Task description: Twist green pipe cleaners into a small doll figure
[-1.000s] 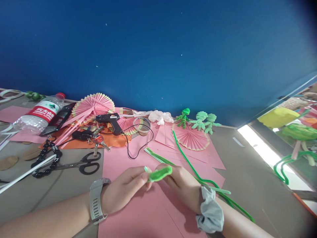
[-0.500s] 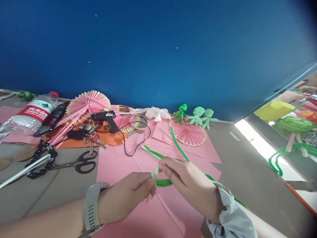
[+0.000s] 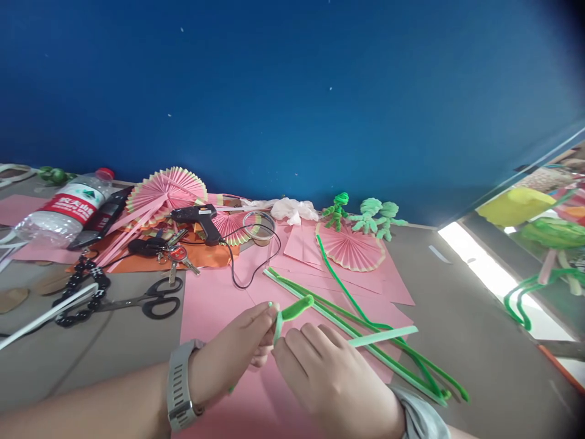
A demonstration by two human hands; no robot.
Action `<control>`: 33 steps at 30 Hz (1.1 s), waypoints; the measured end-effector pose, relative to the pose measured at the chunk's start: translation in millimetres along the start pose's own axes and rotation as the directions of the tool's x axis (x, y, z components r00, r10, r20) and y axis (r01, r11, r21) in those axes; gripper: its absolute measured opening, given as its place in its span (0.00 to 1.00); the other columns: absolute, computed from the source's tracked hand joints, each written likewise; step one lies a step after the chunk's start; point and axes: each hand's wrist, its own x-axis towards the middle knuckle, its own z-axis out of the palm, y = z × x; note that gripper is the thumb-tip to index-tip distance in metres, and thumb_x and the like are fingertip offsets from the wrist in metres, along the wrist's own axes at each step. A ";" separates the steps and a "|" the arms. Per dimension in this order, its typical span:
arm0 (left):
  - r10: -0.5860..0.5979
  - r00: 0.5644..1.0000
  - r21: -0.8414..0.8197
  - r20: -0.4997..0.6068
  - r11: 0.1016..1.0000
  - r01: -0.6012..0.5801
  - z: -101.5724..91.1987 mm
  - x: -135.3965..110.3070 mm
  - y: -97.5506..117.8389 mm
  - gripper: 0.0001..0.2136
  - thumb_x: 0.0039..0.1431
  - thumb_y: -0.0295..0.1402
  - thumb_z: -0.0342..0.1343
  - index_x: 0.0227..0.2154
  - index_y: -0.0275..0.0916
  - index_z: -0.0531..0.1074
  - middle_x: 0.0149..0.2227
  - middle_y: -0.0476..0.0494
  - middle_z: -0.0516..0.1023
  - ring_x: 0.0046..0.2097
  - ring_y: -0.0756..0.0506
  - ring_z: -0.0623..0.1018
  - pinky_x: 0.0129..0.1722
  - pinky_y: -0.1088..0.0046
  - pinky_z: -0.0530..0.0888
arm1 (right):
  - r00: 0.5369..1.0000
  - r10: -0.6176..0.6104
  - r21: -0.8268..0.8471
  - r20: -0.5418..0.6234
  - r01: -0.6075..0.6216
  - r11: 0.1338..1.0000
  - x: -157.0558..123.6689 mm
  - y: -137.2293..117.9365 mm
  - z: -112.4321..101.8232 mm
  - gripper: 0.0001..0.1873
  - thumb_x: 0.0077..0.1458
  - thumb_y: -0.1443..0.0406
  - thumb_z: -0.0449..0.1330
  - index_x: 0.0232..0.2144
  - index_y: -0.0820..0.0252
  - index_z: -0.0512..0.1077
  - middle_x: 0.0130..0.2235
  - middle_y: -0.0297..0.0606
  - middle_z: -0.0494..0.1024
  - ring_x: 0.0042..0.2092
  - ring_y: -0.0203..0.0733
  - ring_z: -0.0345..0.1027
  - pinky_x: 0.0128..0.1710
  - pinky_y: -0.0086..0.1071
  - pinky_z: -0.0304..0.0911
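Note:
My left hand [image 3: 240,350], with a grey watch on its wrist, pinches a green pipe cleaner bundle [image 3: 298,307] whose folded end sticks up to the right. A pale green pipe cleaner [image 3: 384,336] passes through my closed right hand [image 3: 336,375]; its free end points right, and its other part goes round the bundle at my left fingertips. Beneath and beyond the right hand, several loose pipe cleaners [image 3: 340,280] in dark and pale green lie on pink paper [image 3: 214,341].
Behind stand small green pipe-cleaner figures [image 3: 367,214] by a pleated pink paper fan [image 3: 351,247]. At left are a glue gun [image 3: 201,217] with its cord, keys [image 3: 179,256], black scissors [image 3: 155,300], a beaded bracelet [image 3: 82,311] and a plastic bottle [image 3: 64,210]. A blue panel [image 3: 274,97] rises behind.
My right hand has come down and turned knuckles up, drawing the pale pipe cleaner out to the right. The green bundle's end now points upward, and the loose pipe cleaners show more.

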 end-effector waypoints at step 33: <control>0.401 0.913 0.675 0.077 0.653 -0.343 -8.5 -22.6 32.2 0.12 0.62 0.38 0.43 0.26 0.39 0.62 0.24 0.54 0.62 0.27 0.52 0.63 0.28 0.79 0.62 | 0.898 0.337 0.934 0.283 -0.338 0.118 -7.6 28.2 25.9 0.14 0.61 0.59 0.46 0.25 0.60 0.61 0.22 0.29 0.60 0.24 0.31 0.55 0.24 0.27 0.54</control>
